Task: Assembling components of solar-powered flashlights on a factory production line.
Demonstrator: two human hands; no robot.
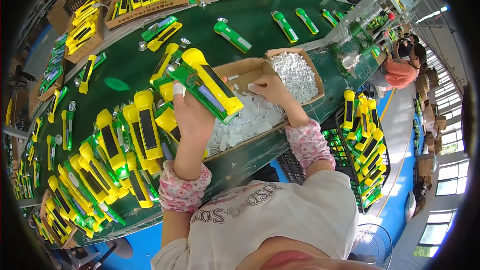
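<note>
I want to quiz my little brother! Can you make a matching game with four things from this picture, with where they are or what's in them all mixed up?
Things
1. Yellow-and-green plastic flashlight with a dark panel
2. Square brown cardboard box
3. Black plastic mesh crate
4. Pink-and-white flowered cloth sleeves

Places and states
A. Filled with small white pieces
B. Around the forearms
C. Held in the left hand
D. Beside the green table, piled with flashlights

Right pairs: 1-C, 2-A, 3-D, 4-B
</note>
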